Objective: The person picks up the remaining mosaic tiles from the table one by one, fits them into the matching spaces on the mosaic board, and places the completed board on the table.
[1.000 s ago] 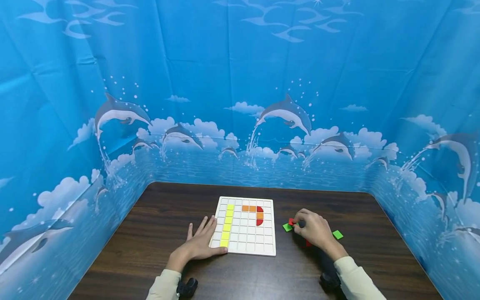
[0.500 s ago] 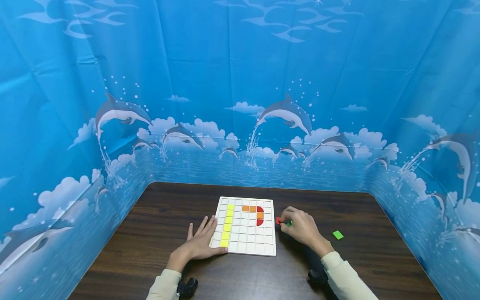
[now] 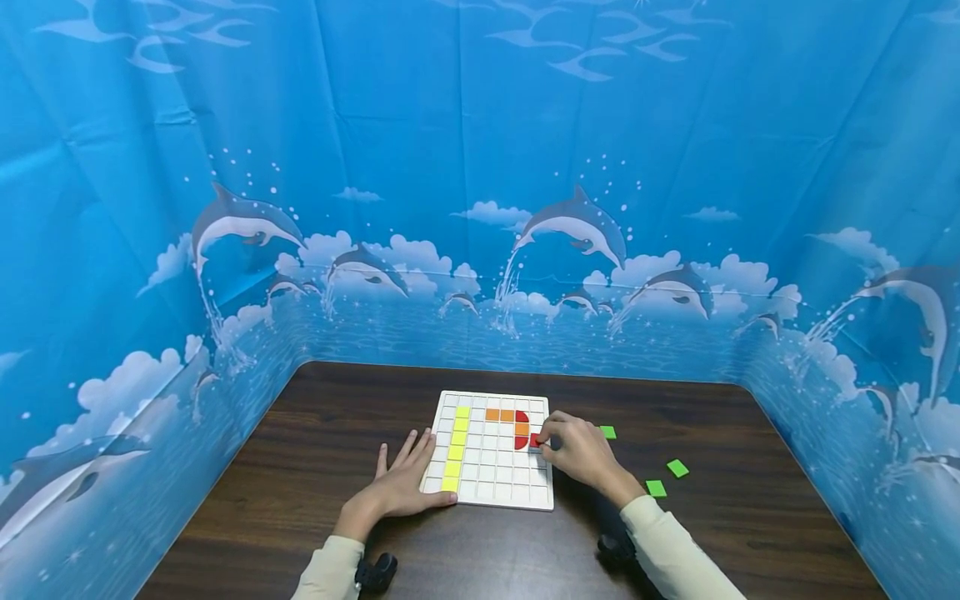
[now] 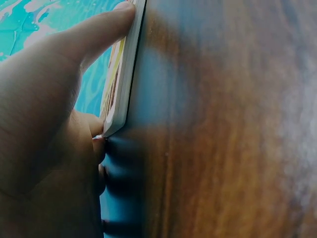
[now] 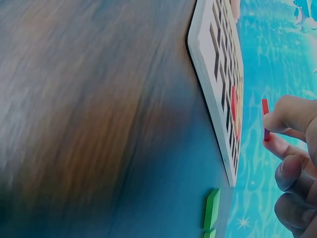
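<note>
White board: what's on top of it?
On the board: yellow squares, three orange squares and two rounded red pieces. The left hand overlaps its lower left edges; the right hand, pinching a red tile, hides part of its right edge. Spots beneath aren't visible.

board (image 3: pixel 495 475) partly behind hands (image 3: pixel 403 485), sleeves (image 3: pixel 332 571) cut off, wrist-view tabletop (image 4: pixel 223 148) blurred

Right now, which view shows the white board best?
The head view: nearly the whole face of the white board shows. The right wrist view shows it steeply slanted; the left wrist view, mostly its edge.
</note>
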`<state>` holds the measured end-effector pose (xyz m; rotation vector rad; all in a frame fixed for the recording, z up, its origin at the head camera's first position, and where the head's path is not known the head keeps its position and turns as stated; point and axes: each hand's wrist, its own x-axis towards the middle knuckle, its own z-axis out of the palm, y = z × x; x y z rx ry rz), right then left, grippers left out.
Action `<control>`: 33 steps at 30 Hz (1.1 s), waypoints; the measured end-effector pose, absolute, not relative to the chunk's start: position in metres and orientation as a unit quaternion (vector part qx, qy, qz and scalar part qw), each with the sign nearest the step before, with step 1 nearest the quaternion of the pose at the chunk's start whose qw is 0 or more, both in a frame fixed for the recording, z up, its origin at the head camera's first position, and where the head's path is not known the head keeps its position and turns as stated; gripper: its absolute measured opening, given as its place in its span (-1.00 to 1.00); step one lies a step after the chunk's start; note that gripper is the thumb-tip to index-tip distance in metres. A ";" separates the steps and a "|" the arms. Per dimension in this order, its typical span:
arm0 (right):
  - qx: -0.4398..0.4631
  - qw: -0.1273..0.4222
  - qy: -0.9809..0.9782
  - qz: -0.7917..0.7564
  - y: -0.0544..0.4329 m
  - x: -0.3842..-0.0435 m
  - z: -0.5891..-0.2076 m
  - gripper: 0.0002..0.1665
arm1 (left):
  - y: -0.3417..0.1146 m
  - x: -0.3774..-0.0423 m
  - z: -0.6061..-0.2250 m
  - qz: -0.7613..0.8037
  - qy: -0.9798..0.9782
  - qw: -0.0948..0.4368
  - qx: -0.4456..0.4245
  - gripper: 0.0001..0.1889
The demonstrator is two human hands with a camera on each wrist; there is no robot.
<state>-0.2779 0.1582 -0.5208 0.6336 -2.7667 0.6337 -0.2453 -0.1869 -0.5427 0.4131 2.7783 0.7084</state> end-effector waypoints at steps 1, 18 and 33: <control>0.219 0.115 -0.944 0.216 0.156 -0.278 -0.521 -0.94 | -0.187 -0.245 -0.543 0.249 0.950 0.119 0.144 0.29; 0.259 0.112 -0.933 0.224 0.129 -0.287 -0.528 -0.93 | -0.188 -0.248 -0.549 0.236 0.955 0.115 0.139 0.29; 0.270 0.119 -0.935 0.195 0.113 -0.294 -0.535 -0.94 | -0.191 -0.247 -0.552 0.260 0.947 0.109 0.157 0.31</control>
